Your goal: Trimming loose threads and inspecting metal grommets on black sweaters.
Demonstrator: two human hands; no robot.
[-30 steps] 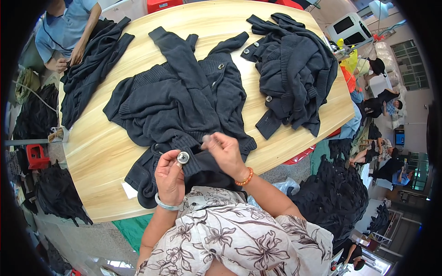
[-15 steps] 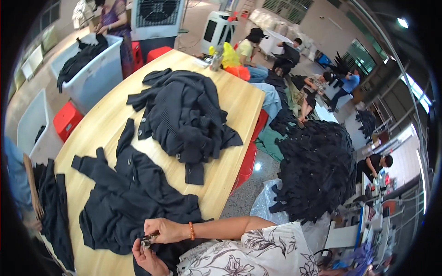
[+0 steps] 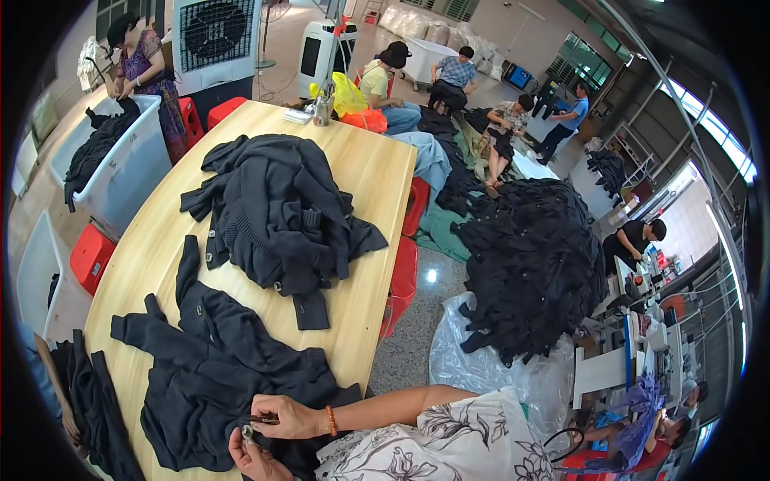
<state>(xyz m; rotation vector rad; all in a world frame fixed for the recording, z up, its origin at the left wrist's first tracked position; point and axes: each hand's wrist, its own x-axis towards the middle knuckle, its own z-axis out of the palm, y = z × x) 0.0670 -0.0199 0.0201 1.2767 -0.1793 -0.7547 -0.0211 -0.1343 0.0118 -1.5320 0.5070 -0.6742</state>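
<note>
Low at the worktop's [image 3: 152,248] near edge, left hand [image 3: 255,457] pinches a round metal button [image 3: 247,434] on the dark cardigan [image 3: 216,369]. Right hand [image 3: 290,417], fingers closed, grips something thin and dark beside it.

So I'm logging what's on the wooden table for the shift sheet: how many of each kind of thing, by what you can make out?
Dark garment spread flat, under both hands: 1
Heap of dark garments, number within unclear: 1
Metal cup: 1
Orange bag: 1
Yellow bag: 1
Total: 5
</note>
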